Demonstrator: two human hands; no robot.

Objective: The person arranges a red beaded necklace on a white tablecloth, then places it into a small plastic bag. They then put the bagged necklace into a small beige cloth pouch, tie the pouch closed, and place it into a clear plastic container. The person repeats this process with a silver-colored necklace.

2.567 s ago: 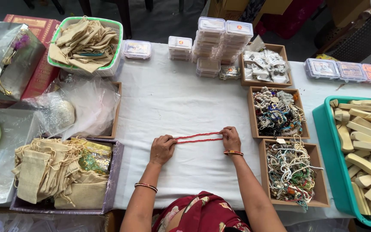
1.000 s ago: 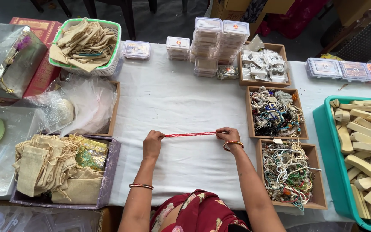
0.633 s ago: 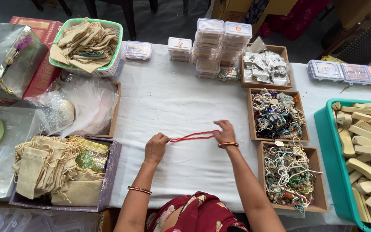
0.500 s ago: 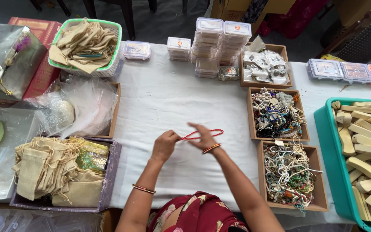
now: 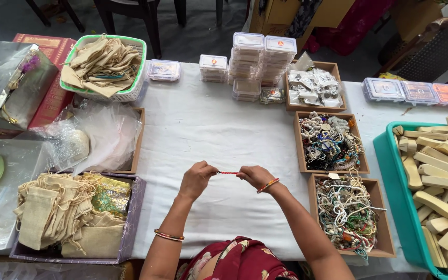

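Stretching between the two fists, a thin red bead string (image 5: 228, 172) is being shown only as a short taut run. It is being pinched at one end by the left hand (image 5: 197, 180), knuckles up and fingers curled, and at the other by the right hand (image 5: 255, 177), likewise clenched on it. Its long axis is being kept level, running hand to hand above the white cloth (image 5: 208, 124).

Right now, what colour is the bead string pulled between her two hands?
Red. The bead string runs short and taut between the left hand and right hand, clearest in the head view.
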